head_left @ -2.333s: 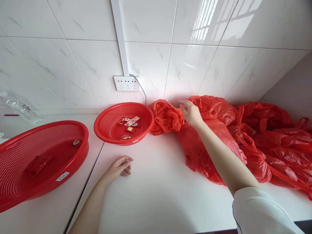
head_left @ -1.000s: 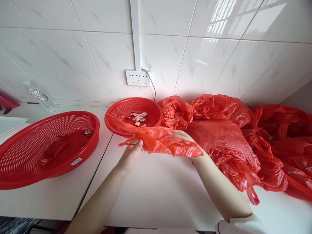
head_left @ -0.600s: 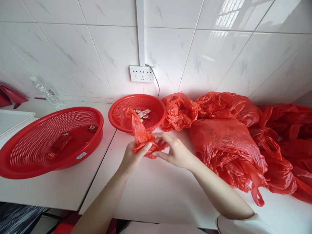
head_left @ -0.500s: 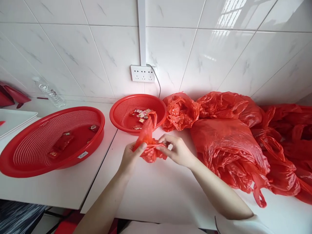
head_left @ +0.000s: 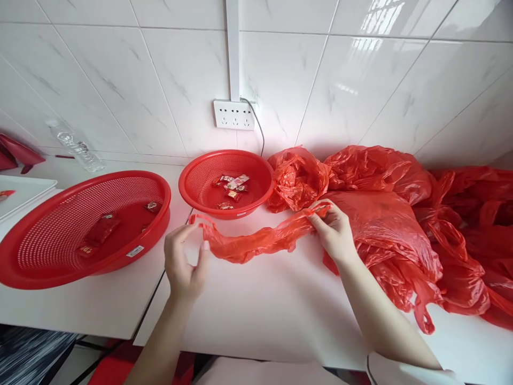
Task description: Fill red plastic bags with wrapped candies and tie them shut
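A thin red plastic bag [head_left: 256,241] is stretched sideways just above the white counter [head_left: 264,315]. My left hand [head_left: 182,262] pinches its left end by a handle loop. My right hand [head_left: 334,231] grips its right end, right beside the pile of red plastic bags [head_left: 401,214]. The bag sags in the middle between both hands. Behind it stands a small red mesh basket [head_left: 200,199] with several small wrapped sweets [head_left: 232,186] inside.
A large red mesh basket [head_left: 52,267] with a few red packets sits on the left table. A plastic water bottle [head_left: 74,145] lies by the tiled wall, a white tray [head_left: 24,192] at far left. A wall socket [head_left: 234,114] with a cable is above the small basket.
My right hand took one bag from the pile and brought it to my left hand. Both hands worked it bunched together, then pulled apart, stretching the bag out sideways.
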### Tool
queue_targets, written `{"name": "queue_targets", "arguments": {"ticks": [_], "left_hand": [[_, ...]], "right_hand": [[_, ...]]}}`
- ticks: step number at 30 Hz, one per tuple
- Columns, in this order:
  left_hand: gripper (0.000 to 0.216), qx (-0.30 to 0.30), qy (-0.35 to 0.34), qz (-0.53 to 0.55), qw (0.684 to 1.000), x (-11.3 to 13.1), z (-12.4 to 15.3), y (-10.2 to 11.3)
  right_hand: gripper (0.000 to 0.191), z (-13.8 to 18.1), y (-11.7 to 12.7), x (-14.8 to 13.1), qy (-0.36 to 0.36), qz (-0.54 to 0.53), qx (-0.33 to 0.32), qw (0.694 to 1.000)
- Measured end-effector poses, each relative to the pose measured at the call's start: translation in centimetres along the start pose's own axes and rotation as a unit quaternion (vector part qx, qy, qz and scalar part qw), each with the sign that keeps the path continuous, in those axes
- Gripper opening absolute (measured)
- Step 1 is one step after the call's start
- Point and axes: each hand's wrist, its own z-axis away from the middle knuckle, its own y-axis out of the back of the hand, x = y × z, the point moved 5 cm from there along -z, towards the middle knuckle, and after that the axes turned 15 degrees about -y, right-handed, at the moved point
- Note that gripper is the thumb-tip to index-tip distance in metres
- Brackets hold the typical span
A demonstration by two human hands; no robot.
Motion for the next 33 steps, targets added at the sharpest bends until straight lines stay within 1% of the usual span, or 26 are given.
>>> {"name": "queue_targets", "arguments": {"ticks": [1,2,3,4,6,7,9,11,13,15,16,18,20,21,22,23,24,25,26,27,28,29,30,31,33], "left_hand": [[0.04,-0.02,-0.059,-0.002,0.998,1.4,-0.7,-0.5],[0.038,-0.062,-0.114,0.013,0.992,2.9,-1.2,-1.3],[0.038,-0.121,-0.161,0.041,0.979,4.3,-1.6,-2.3],[0.039,-0.189,-0.189,0.073,0.961,5.6,-1.8,-3.5],[0.039,-0.274,-0.215,0.129,0.929,7.6,-2.0,-5.3],[0.038,-0.3,-0.212,0.146,0.919,8.2,-2.0,-6.0],[0.033,-0.341,-0.172,0.161,0.91,8.6,-2.0,-7.3],[0.032,-0.394,-0.092,0.149,0.902,7.8,-1.5,-8.5],[0.037,-0.444,-0.002,0.13,0.886,6.1,-0.7,-9.3],[0.035,-0.484,0.062,0.101,0.867,4.2,0.1,-9.7],[0.032,-0.503,0.081,0.08,0.857,3.3,0.6,-9.8],[0.029,-0.539,0.099,0.016,0.836,1.7,1.4,-9.6],[0.031,-0.562,0.101,-0.06,0.819,0.6,1.9,-9.2],[0.034,-0.567,0.099,-0.091,0.813,0.3,2.0,-9.0],[0.039,-0.571,0.094,-0.117,0.807,0.1,2.1,-8.8],[0.044,-0.575,0.088,-0.138,0.801,0.1,2.3,-8.8],[0.051,-0.581,0.081,-0.154,0.795,0.2,2.4,-8.8],[0.058,-0.587,0.076,-0.165,0.789,0.4,2.5,-8.9],[0.062,-0.59,0.072,-0.172,0.786,0.6,2.6,-9.1],[0.06,-0.587,0.069,-0.173,0.788,0.9,2.7,-9.4],[0.054,-0.58,0.065,-0.169,0.794,1.3,2.7,-9.6],[0.045,-0.57,0.058,-0.164,0.803,1.8,2.7,-9.9],[0.039,-0.558,0.05,-0.158,0.813,2.2,2.8,-10.1],[0.036,-0.546,0.041,-0.154,0.822,2.5,2.8,-10.3],[0.034,-0.537,0.036,-0.148,0.829,2.5,3.0,-10.3]], "right_hand": [[0.017,0.2,-0.7,-0.2,0.005,0.007,-0.017,1.0],[0.017,0.5,-1.4,-0.4,0.009,0.013,-0.036,0.999],[0.017,0.7,-2.2,-0.6,0.013,0.019,-0.054,0.998],[0.016,1.0,-2.8,-0.8,0.018,0.024,-0.07,0.997],[0.015,1.5,-3.9,-1.1,0.029,0.038,-0.089,0.995],[0.015,1.8,-4.3,-1.2,0.034,0.049,-0.092,0.994],[0.014,2.3,-4.9,-1.3,0.041,0.073,-0.097,0.992],[0.015,2.7,-5.2,-1.3,0.04,0.09,-0.108,0.989],[0.015,2.9,-5.2,-1.1,0.03,0.094,-0.121,0.988],[0.017,2.5,-4.4,-0.8,0.018,0.085,-0.1,0.991],[0.018,2.0,-3.6,-0.6,0.009,0.077,-0.076,0.994],[0.021,1.0,-1.9,-0.2,-0.022,0.06,-0.026,0.998],[0.024,0.2,-0.5,-0.3,-0.051,0.06,-0.005,0.997],[0.024,0.2,0.0,-0.8,-0.044,0.074,0.006,0.996],[0.027,0.5,0.4,-1.6,-0.017,0.096,0.031,0.995],[0.031,1.2,0.8,-2.9,0.034,0.121,0.071,0.99],[0.035,2.3,0.8,-4.3,0.101,0.145,0.111,0.978],[0.036,3.6,0.3,-5.7,0.176,0.17,0.126,0.961],[0.033,4.9,-0.8,-6.7,0.246,0.2,0.1,0.943],[0.026,6.0,-2.5,-7.3,0.301,0.233,0.036,0.924],[0.018,6.8,-4.6,-7.2,0.335,0.273,-0.053,0.9],[0.013,7.3,-6.6,-6.4,0.342,0.32,-0.14,0.872],[0.013,7.1,-8.4,-5.1,0.321,0.367,-0.202,0.85],[0.016,6.4,-9.6,-3.6,0.278,0.412,-0.224,0.838],[0.018,4.0,-10.8,-0.6,0.188,0.467,-0.202,0.84]]}}
